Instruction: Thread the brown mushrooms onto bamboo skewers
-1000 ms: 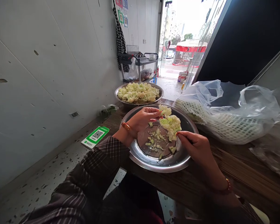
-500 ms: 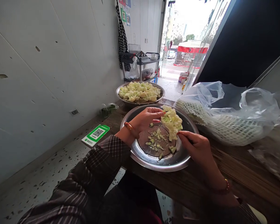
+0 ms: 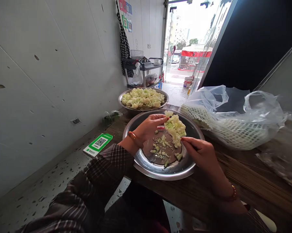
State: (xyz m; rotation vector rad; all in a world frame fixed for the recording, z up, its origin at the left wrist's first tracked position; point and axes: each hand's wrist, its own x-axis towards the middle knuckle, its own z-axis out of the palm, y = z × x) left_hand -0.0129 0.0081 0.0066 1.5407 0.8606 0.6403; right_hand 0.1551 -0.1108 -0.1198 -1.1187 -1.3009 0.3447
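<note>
Between my hands a cluster of pale cauliflower florets hangs over a wide steel basin. My left hand pinches its upper left side with closed fingers. At its lower right end, the fingertips of my right hand are closed on it; a skewer inside it cannot be made out. Small cauliflower scraps lie on the basin's bottom, with a larger stem piece near the right. Behind stands a second metal bowl heaped with cauliflower and some thin sticks.
A clear plastic bag with net-wrapped contents sits at the right. Thin wooden skewers lie on the dark table. A green QR-code sign is at the left, beside the wall. A cart stands near the glass door.
The view has shifted slightly, so the scene sits a little further left. Both hands keep hold of the cauliflower, which hardly changes its position over the basin.
</note>
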